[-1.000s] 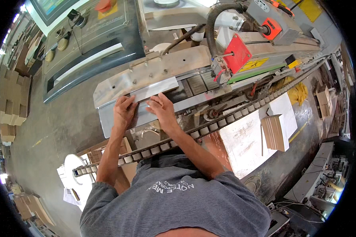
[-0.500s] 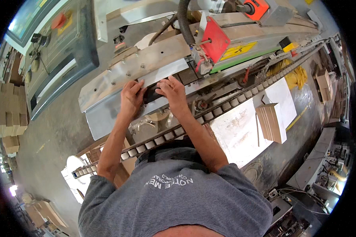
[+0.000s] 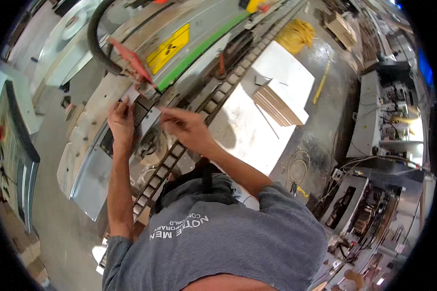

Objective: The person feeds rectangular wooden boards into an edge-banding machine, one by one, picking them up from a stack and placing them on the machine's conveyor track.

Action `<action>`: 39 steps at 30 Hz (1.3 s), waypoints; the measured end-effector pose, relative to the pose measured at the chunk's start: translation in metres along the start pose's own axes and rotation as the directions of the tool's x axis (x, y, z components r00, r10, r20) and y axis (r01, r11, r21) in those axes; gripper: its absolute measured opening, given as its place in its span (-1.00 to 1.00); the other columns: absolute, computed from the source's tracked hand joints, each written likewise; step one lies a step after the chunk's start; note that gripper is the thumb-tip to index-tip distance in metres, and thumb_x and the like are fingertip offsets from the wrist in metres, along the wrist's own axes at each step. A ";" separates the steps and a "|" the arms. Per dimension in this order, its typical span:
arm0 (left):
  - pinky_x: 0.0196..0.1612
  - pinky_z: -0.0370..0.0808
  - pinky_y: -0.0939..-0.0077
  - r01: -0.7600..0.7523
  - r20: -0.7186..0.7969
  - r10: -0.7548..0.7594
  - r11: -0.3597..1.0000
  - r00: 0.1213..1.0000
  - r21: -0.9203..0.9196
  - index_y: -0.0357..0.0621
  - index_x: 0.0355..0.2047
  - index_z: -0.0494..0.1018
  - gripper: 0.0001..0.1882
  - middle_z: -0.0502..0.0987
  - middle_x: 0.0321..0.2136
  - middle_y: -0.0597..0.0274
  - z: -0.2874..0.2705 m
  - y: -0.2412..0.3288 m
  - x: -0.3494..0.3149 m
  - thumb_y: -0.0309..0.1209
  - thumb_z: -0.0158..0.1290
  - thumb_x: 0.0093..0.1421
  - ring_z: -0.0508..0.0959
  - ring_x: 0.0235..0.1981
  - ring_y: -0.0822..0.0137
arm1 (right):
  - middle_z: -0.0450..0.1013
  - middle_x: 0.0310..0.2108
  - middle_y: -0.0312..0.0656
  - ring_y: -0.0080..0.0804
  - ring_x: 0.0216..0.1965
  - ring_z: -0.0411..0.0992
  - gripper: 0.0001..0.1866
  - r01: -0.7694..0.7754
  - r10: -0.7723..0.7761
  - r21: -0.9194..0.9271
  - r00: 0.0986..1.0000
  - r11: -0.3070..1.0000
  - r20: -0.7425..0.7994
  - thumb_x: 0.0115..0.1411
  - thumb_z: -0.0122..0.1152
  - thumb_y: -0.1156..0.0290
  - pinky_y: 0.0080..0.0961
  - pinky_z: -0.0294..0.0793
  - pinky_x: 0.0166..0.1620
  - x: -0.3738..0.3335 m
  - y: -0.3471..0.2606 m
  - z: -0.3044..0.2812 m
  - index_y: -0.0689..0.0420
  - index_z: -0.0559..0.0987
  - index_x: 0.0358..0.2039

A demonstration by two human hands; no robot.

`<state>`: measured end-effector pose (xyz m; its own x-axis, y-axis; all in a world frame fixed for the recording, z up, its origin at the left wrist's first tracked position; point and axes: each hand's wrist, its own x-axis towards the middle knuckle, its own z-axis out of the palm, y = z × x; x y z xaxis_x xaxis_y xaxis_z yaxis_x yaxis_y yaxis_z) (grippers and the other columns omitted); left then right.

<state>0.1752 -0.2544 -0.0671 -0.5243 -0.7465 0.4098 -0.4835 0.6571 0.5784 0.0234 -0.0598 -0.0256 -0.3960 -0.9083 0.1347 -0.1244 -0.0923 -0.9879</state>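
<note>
My left hand (image 3: 122,121) is over the infeed end of a long machine, its fingers bent and drawn together beside the dark slot (image 3: 107,138) in the metal bed. What they pinch, if anything, I cannot make out. My right hand (image 3: 185,127) is lifted off to the right, between the bed and the roller track, its curled fingers smeared by motion. A bright metal guide plate (image 3: 91,182) runs along the near left of the slot. Just beyond my hands stands the machine's red guard (image 3: 131,59), beside a green-edged cover.
A roller track (image 3: 218,94) runs diagonally between me and the machine. Right of it, a stack of brown boards (image 3: 279,104) lies on a white panel (image 3: 238,140). Yellow plastic (image 3: 296,36) lies farther back. A ribbed hose (image 3: 98,39) arches over the machine. Grey equipment (image 3: 364,116) lines the right.
My view has turned to the right. My right hand has left the slot and moved right, apart from my left hand, which stays at the bed, closer to the red guard.
</note>
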 end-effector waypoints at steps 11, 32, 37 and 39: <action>-0.16 0.44 0.15 0.020 0.031 -0.018 0.999 0.999 -0.046 -0.27 -0.07 0.58 -0.72 0.46 -0.30 -0.02 -0.006 -0.006 -0.034 -0.49 0.17 0.19 0.49 -0.26 -0.04 | 0.41 0.11 0.08 0.13 0.23 0.20 -0.28 -0.480 -0.035 -0.864 0.871 0.153 -0.491 -0.01 0.46 0.30 0.08 0.27 0.23 -0.071 0.018 -0.271 0.20 0.43 0.18; -0.01 0.54 0.21 -0.056 0.198 0.122 0.950 0.973 -0.308 -0.19 0.06 0.53 -0.42 0.55 -0.07 -0.10 -0.111 0.071 -0.084 -0.46 0.37 -0.03 0.58 -0.07 -0.07 | 0.54 -0.17 -0.22 -0.43 -0.16 0.51 -0.70 -0.271 0.329 0.574 0.944 0.773 0.001 0.37 0.13 0.25 -0.39 0.52 -0.13 -0.019 0.001 0.061 0.24 0.56 -0.10; -0.01 0.51 0.15 0.062 0.048 -0.059 0.996 0.997 -0.068 -0.18 0.03 0.55 -0.43 0.56 -0.09 -0.05 -0.146 -0.027 -0.119 -0.48 0.37 -0.07 0.55 -0.07 -0.10 | 0.43 0.01 -0.07 -0.31 -0.04 0.49 -0.43 -0.516 0.372 0.542 0.856 0.663 0.360 0.38 0.12 0.30 -0.31 0.59 0.05 -0.016 0.009 0.151 0.34 0.24 0.27; 0.00 0.49 0.13 0.021 0.032 -0.022 1.000 0.999 0.023 -0.14 0.01 0.57 -0.42 0.55 -0.10 -0.03 -0.157 -0.054 -0.122 -0.48 0.37 -0.11 0.53 -0.06 -0.08 | 0.40 0.04 -0.02 -0.30 -0.04 0.49 -0.28 -0.564 0.397 0.535 0.825 0.629 0.403 0.35 0.17 0.27 -0.29 0.60 0.07 -0.018 0.018 0.182 0.40 0.12 0.34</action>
<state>0.3750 -0.2156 -0.0378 -0.5358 -0.7570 0.3740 -0.5103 0.6432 0.5709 0.1941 -0.1190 -0.0598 -0.0094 -0.9501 -0.3117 0.6324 0.2359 -0.7379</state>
